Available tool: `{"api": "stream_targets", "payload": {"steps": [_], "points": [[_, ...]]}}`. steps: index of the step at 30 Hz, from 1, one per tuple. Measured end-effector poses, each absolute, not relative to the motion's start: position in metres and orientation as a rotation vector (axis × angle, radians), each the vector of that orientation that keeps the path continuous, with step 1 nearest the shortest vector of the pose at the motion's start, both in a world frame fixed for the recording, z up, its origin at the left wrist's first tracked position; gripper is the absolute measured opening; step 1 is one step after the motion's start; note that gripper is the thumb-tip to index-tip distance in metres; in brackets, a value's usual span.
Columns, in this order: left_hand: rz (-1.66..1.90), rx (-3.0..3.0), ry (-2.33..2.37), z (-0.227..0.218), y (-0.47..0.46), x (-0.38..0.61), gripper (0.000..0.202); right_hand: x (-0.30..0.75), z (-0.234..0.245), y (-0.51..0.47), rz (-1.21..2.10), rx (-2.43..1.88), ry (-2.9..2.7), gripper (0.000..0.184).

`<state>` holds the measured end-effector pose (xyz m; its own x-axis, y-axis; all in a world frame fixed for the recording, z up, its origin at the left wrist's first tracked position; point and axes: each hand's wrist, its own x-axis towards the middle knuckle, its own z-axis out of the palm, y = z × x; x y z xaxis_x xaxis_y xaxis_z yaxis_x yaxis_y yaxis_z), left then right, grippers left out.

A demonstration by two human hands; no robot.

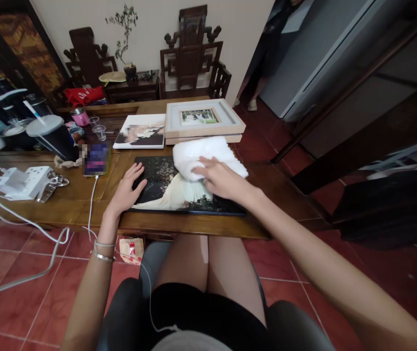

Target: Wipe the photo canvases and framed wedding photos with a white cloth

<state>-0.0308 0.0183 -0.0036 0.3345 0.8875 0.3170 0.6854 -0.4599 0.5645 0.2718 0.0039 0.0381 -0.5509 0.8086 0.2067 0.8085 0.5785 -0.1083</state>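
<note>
A dark photo panel [157, 187] showing a pale gown lies flat at the table's near edge. My left hand [127, 187] rests on its left end, fingers spread and holding nothing. On the upper right of the panel is a folded white towel [208, 151]. My right hand [221, 178] presses down on the towel, its fingers bent into the cloth, and the towel hides that part of the picture. Just behind the panel lie a smaller white-edged photo print [141, 131] and light wooden picture frames [204, 119], stacked one on another.
Left on the wooden table [190, 225] are a phone [97, 158] on a charging cable, a dark drink cup [53, 134] with a straw, small clear cups and a white power strip [35, 183]. Carved chairs [192, 53] stand behind. A person [263, 63] stands at the upper right.
</note>
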Motion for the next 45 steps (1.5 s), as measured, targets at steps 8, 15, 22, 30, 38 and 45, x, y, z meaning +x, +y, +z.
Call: {"api": "stream_targets", "payload": {"steps": [8,15,22,30,38,45], "points": [[0.846,2.258,1.422,0.001,0.016,-0.03,0.056,0.268,0.025,0.002,-0.058,-1.361,-2.551,0.051],[0.832,2.252,1.436,0.001,0.016,-0.029,0.055,0.266,0.017,-0.115,-0.128,-1.169,-2.582,0.05],[0.824,2.29,1.417,-0.004,0.018,-0.03,0.055,0.255,0.035,-0.094,-0.111,-1.219,-2.629,0.051],[0.829,2.279,1.398,-0.004,0.018,-0.031,0.055,0.244,0.044,0.024,-0.012,-1.468,-2.592,0.055],[0.823,2.263,1.441,-0.001,0.017,-0.029,0.055,0.245,0.027,-0.011,-0.017,-1.374,-2.572,0.053],[0.817,2.285,1.44,-0.001,0.018,-0.029,0.054,0.243,0.023,-0.127,-0.082,-1.076,-2.563,0.041]]}}
